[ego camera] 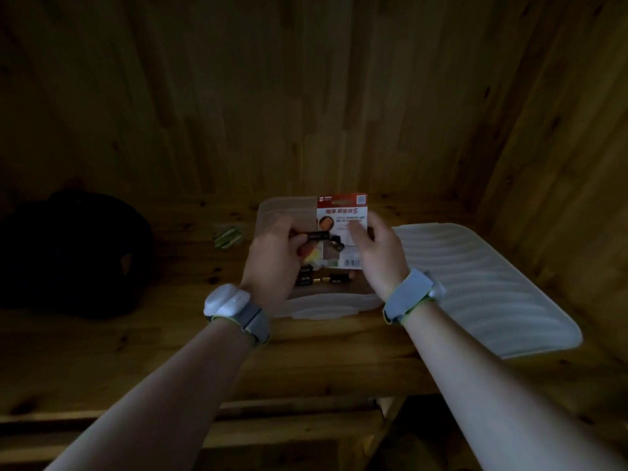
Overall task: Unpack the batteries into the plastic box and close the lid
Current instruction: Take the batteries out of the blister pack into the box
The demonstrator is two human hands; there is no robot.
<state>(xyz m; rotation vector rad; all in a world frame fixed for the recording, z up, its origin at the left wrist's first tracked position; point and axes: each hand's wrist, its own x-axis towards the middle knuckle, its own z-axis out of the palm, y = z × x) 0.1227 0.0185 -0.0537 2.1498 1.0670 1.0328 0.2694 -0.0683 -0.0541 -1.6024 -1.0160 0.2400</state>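
Dark cylindrical battery [314,237] looks like it's getting pulled out of the red-and-white cardboard blister pack [343,212], with both being held just above the translucent plastic box [326,307]. The left hand [275,253] is pinching the battery's left end with curled fingers. The right hand [377,253] is gripping the pack, fingers curled round its right edge. The battery's long axis is running left to right, so I'd guess it's coming out leftward, away from the pack. The left hand is the one carrying it, and the box is sitting straight below, so it's basically just a drop. A few loose batteries [334,278] are lying in the box's near part. The ribbed white plastic lid [475,283] is lying off, just right of the box.
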